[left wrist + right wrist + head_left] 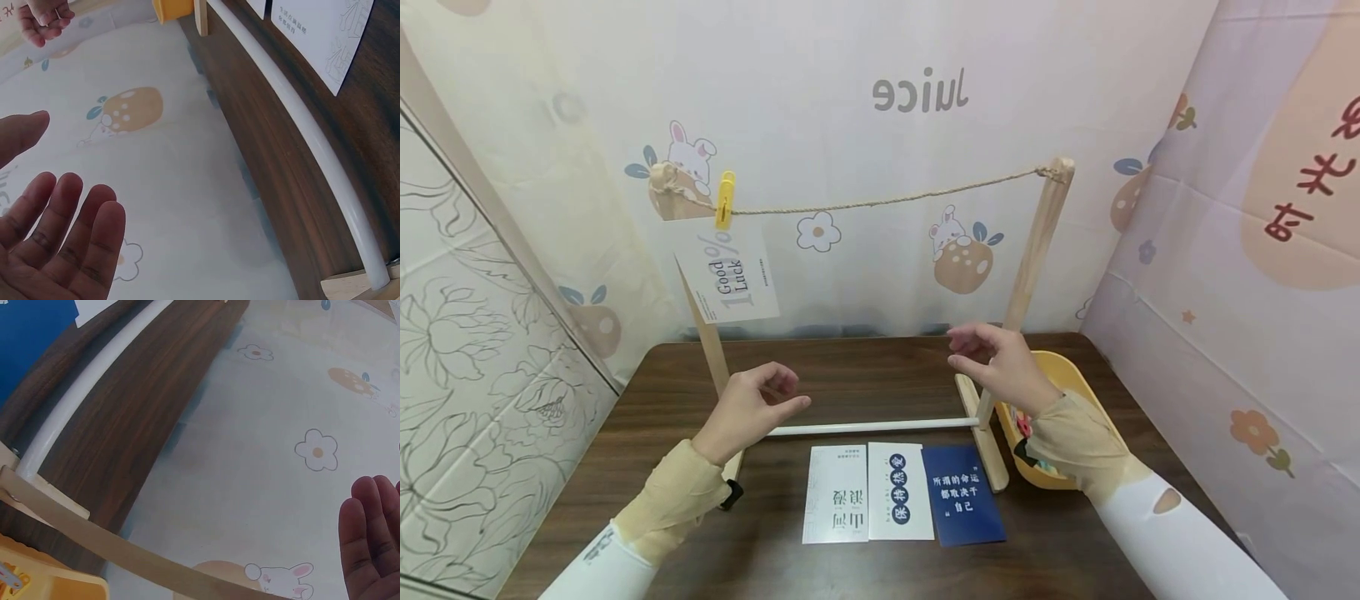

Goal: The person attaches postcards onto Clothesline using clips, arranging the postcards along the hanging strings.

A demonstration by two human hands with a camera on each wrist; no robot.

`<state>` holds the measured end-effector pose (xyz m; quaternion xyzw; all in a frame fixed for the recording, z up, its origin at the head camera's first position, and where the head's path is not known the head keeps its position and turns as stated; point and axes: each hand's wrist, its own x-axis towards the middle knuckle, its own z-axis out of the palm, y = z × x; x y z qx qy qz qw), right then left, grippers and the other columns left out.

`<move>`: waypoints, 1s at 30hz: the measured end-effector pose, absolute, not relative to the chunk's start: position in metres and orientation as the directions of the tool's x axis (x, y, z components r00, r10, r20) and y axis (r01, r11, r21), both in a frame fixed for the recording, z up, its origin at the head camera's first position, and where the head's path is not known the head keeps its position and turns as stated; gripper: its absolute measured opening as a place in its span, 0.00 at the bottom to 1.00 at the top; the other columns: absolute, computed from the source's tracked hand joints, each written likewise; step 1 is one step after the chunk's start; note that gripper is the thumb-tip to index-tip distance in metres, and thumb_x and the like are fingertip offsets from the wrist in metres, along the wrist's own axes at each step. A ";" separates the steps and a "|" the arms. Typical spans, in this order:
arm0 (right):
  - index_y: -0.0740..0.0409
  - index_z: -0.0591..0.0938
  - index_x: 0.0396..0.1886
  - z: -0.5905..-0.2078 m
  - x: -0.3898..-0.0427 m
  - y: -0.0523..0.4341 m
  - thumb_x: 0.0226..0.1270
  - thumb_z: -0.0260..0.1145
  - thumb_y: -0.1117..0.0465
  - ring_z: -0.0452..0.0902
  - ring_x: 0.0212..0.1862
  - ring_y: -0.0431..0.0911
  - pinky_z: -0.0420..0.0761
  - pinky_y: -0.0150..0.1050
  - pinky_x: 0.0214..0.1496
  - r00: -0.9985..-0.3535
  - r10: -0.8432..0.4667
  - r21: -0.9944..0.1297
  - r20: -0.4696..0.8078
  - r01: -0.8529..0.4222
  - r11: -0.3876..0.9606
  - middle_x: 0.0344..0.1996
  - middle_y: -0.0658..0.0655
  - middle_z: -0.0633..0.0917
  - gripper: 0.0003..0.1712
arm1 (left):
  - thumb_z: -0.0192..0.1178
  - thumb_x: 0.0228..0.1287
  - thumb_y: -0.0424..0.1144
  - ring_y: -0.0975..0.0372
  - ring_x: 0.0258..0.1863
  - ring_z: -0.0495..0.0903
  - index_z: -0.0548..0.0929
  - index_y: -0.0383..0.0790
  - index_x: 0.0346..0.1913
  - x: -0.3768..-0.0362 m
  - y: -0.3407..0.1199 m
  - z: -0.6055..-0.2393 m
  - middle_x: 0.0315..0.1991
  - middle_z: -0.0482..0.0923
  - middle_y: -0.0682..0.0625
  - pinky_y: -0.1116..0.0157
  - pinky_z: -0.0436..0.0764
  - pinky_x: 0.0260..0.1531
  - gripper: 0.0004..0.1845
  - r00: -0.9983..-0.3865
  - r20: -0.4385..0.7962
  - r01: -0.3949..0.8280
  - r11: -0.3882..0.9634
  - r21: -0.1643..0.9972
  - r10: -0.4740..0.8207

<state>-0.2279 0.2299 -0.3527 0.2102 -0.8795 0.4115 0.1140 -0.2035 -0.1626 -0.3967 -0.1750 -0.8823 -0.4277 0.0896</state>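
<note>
Both hands are raised above the bench (625,433) and hold nothing. The left hand (747,408) hangs with loosely curled, relaxed fingers at about 9 o'clock from the middle of the bench; the right hand (996,360) is open, fingers forward, at about 2 o'clock, just in front of the right wooden post (1033,250).

Nearest to the hands, at 6 o'clock, three cards lie flat in a row on the bench: a white card (835,493), a second white card with a dark round mark (900,490) and a blue card (962,493), edges touching or nearly so. They look thin, light and somewhat bendable; lying flat on the smooth wood they would likely be hard to pinch from above, so sliding one to an edge or lifting a corner seems the surest hold.

Above, a twine line (887,200) sags between the posts. At its 10 o'clock end a yellow clip (725,200) holds a "Good Luck" card (730,275).

The frame's white crossbar (872,427) lies between the hands and the back wall. A yellow tub (1060,375) sits at 3 o'clock, partly hidden by the right forearm; its contents are too hidden to tell.
</note>
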 end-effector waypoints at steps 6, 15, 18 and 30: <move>0.63 0.88 0.56 -0.361 -0.226 0.237 0.71 0.76 0.69 0.86 0.43 0.46 0.84 0.30 0.45 -0.893 -0.252 -0.679 0.373 -0.448 0.582 0.43 0.60 0.92 0.16 | 0.80 0.64 0.37 0.56 0.39 0.88 0.88 0.38 0.47 -0.204 -0.163 -0.402 0.43 0.90 0.43 0.65 0.87 0.42 0.13 -0.933 0.267 0.359 0.581 0.730 0.241; 0.62 0.88 0.56 -0.371 -0.217 0.244 0.69 0.77 0.70 0.87 0.43 0.45 0.85 0.28 0.47 -0.893 -0.247 -0.665 0.378 -0.447 0.598 0.45 0.61 0.92 0.17 | 0.80 0.64 0.39 0.60 0.40 0.87 0.88 0.38 0.47 -0.203 -0.159 -0.416 0.44 0.90 0.44 0.62 0.87 0.44 0.14 -0.941 0.226 0.336 0.616 0.713 0.252; 0.62 0.88 0.55 -0.372 -0.214 0.246 0.70 0.77 0.69 0.87 0.43 0.45 0.85 0.29 0.48 -0.900 -0.249 -0.668 0.358 -0.433 0.605 0.45 0.61 0.92 0.16 | 0.80 0.64 0.39 0.62 0.38 0.86 0.88 0.39 0.46 -0.203 -0.158 -0.421 0.43 0.89 0.44 0.62 0.86 0.45 0.13 -0.942 0.206 0.329 0.623 0.709 0.263; 0.61 0.91 0.49 -0.374 -0.206 0.256 0.71 0.77 0.65 0.85 0.39 0.44 0.85 0.31 0.44 -0.920 -0.237 -0.664 0.311 -0.389 0.638 0.38 0.55 0.92 0.10 | 0.79 0.63 0.41 0.57 0.45 0.86 0.88 0.37 0.48 -0.207 -0.155 -0.436 0.45 0.90 0.44 0.49 0.82 0.59 0.16 -0.921 0.136 0.363 0.682 0.635 0.364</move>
